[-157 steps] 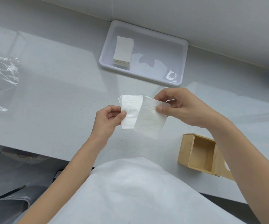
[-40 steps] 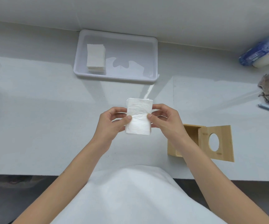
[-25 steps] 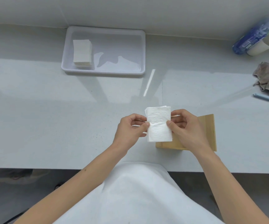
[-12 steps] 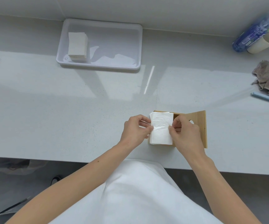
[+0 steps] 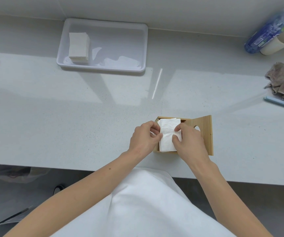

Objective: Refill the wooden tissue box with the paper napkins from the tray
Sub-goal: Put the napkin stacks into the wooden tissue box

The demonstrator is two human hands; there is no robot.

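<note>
Both hands, left hand (image 5: pixel 143 137) and right hand (image 5: pixel 187 140), pinch the napkin stack (image 5: pixel 169 136) by its sides, now lowered from mid-air into the open wooden tissue box (image 5: pixel 204 132) near the counter's front edge; more napkins (image 5: pixel 78 47) wait in the tray (image 5: pixel 143 48).

White folded napkins (image 5: pixel 169 134) sit in open wooden box (image 5: pixel 204 132), seemingly partly inserted.
</note>
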